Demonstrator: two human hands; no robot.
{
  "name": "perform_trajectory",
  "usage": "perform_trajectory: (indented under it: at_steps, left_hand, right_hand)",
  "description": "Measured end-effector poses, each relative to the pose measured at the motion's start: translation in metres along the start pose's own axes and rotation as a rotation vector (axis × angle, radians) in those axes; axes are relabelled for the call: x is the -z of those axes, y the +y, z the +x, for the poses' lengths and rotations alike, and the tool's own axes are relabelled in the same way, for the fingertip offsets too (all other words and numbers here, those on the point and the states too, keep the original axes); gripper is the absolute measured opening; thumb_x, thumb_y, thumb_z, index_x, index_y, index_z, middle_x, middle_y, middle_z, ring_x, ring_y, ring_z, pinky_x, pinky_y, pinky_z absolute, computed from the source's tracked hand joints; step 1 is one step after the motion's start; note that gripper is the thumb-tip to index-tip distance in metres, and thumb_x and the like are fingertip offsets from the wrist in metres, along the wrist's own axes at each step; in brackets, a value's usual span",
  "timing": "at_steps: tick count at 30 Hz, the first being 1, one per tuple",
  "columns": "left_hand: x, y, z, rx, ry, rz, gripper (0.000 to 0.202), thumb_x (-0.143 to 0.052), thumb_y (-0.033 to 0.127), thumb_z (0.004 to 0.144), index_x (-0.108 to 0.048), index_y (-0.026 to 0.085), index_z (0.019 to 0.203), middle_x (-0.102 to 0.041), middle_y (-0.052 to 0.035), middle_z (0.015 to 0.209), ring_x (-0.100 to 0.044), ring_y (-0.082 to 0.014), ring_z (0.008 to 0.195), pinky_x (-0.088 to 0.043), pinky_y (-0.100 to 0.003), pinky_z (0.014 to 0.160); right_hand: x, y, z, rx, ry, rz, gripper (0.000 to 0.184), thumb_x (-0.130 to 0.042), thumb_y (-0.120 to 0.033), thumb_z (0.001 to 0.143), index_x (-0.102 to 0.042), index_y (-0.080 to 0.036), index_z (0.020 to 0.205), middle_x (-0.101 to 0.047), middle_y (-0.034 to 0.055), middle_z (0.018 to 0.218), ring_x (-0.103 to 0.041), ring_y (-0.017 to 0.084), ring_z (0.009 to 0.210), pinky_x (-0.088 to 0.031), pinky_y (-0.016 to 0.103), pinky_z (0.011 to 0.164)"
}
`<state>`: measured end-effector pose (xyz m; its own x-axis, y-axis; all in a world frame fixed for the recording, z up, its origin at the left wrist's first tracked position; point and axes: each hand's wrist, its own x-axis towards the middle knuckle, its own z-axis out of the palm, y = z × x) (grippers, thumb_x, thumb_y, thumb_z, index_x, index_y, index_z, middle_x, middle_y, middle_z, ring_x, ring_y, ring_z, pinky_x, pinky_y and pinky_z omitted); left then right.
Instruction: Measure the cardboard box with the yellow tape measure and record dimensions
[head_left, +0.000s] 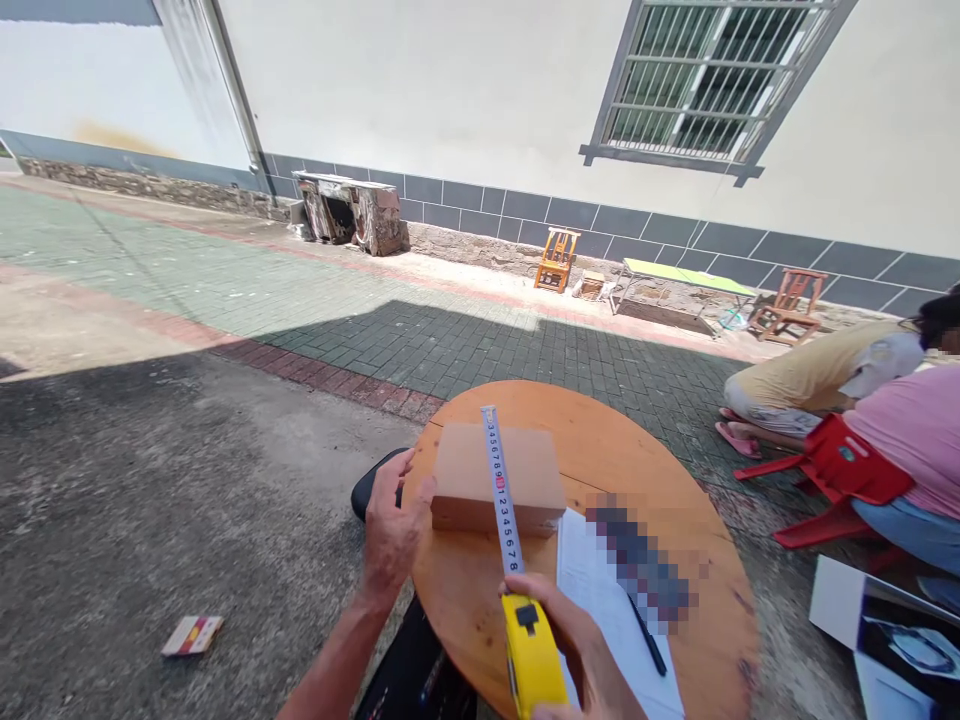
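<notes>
Fingers of the right hand (pixel 583 645) curl around the yellow tape measure (pixel 536 655), lower centre, apparently so its blade (pixel 500 490) lies straight over the cardboard box (pixel 531 465), mid-frame on the round wooden surface (pixel 637 450); those of the left hand (pixel 391 530) spread by its left edge, perhaps steadying it.

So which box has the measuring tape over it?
The brown box on the round wooden table: the measuring tape stretches over its top. The open white box at right and small carton at left have none.
</notes>
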<state>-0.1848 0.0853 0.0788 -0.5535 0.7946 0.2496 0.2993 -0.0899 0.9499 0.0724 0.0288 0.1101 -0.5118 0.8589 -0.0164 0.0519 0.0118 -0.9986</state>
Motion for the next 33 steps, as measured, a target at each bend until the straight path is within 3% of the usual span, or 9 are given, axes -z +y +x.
perform_trajectory:
  at_steps: [3, 7, 11, 16, 20, 24, 26, 29, 33]
  left_hand:
    - [0.006, 0.026, 0.002, 0.019, -0.092, -0.198, 0.055, -0.062, 0.051, 0.084, -0.056, 0.018, 0.127, -0.064, -0.0106, 0.118, -0.064, -0.0215, 0.097, -0.053, -0.034, 0.084]
    - [0.000, 0.043, 0.007, 0.274, -0.365, -0.513, 0.062, -0.076, 0.049, 0.072, -0.059, 0.013, 0.119, -0.068, -0.0059, 0.094, -0.061, -0.0133, 0.067, -0.050, -0.024, 0.057]
    - [-0.004, 0.043, 0.005, 0.338, -0.377, -0.544, 0.054, -0.081, 0.046, 0.066, -0.063, 0.012, 0.104, -0.062, 0.0020, 0.068, -0.053, -0.0094, 0.055, -0.045, -0.021, 0.050]
    - [-0.009, 0.048, -0.023, 0.331, -0.357, -0.525, 0.048, -0.080, 0.043, 0.069, -0.062, 0.015, 0.104, -0.066, 0.0000, 0.074, -0.058, -0.0111, 0.059, -0.048, -0.022, 0.055]
    - [-0.014, 0.047, -0.066, 0.284, -0.459, -0.395, 0.035, -0.071, 0.042, 0.080, -0.066, 0.017, 0.104, -0.067, -0.0015, 0.079, -0.061, -0.0124, 0.064, -0.052, -0.025, 0.064]
    - [-0.006, 0.032, -0.093, 0.142, -0.666, -0.209, 0.033, -0.058, 0.046, 0.088, -0.072, 0.022, 0.106, -0.057, -0.0107, 0.134, -0.057, -0.0260, 0.120, -0.049, -0.038, 0.098]
    - [0.001, 0.023, -0.092, 0.097, -0.602, -0.107, 0.035, -0.050, 0.046, 0.092, -0.070, 0.026, 0.112, -0.046, -0.0092, 0.146, -0.046, -0.0288, 0.134, -0.043, -0.044, 0.106]
    - [0.007, 0.010, -0.081, 0.003, -0.350, 0.025, 0.035, -0.051, 0.043, 0.092, -0.065, 0.027, 0.121, -0.045, -0.0093, 0.146, -0.042, -0.0292, 0.137, -0.039, -0.049, 0.110]
    - [-0.001, -0.008, -0.062, -0.119, -0.093, 0.176, 0.044, -0.055, 0.038, 0.089, -0.056, 0.026, 0.131, -0.035, -0.0111, 0.152, -0.031, -0.0305, 0.144, -0.028, -0.053, 0.117]
  right_hand:
    - [0.000, 0.011, -0.013, 0.016, -0.085, -0.060, 0.061, -0.083, -0.047, 0.059, -0.072, -0.029, 0.117, -0.069, 0.0100, 0.116, -0.062, 0.037, 0.105, -0.047, 0.040, 0.090]
    - [-0.004, 0.031, -0.021, -0.040, -0.179, -0.090, 0.058, -0.080, -0.055, 0.061, -0.074, -0.029, 0.113, -0.071, 0.0088, 0.106, -0.065, 0.036, 0.100, -0.050, 0.041, 0.089]
    - [-0.001, 0.036, -0.036, -0.046, -0.213, -0.157, 0.070, -0.081, -0.052, 0.059, -0.066, -0.030, 0.124, -0.066, 0.0069, 0.118, -0.064, 0.035, 0.108, -0.048, 0.042, 0.095]
    - [0.008, 0.028, -0.050, -0.040, 0.030, -0.281, 0.093, -0.073, -0.023, 0.064, -0.037, -0.030, 0.149, -0.044, 0.0110, 0.150, -0.051, 0.034, 0.130, -0.044, 0.046, 0.105]
    - [0.004, 0.026, -0.043, 0.008, 0.054, -0.456, 0.096, -0.065, -0.007, 0.062, -0.032, -0.028, 0.150, -0.038, 0.0103, 0.155, -0.038, 0.031, 0.141, -0.031, 0.049, 0.117]
    - [0.001, 0.015, -0.029, 0.186, 0.062, -0.625, 0.093, -0.063, -0.004, 0.062, -0.032, -0.023, 0.148, -0.037, 0.0130, 0.155, -0.036, 0.030, 0.144, -0.035, 0.046, 0.117]
    - [0.005, 0.003, -0.014, 0.274, 0.095, -0.690, 0.087, -0.063, -0.006, 0.065, -0.034, -0.023, 0.146, -0.041, 0.0132, 0.151, -0.040, 0.029, 0.141, -0.039, 0.043, 0.115]
    - [0.018, -0.020, 0.030, 0.346, 0.150, -0.770, 0.074, -0.064, -0.014, 0.071, -0.039, -0.020, 0.141, -0.048, 0.0144, 0.143, -0.047, 0.029, 0.134, -0.042, 0.043, 0.111]
    - [0.029, -0.036, 0.111, 0.269, 0.152, -0.915, 0.068, -0.067, -0.020, 0.071, -0.045, -0.013, 0.135, -0.054, 0.0180, 0.135, -0.056, 0.030, 0.119, -0.047, 0.042, 0.102]
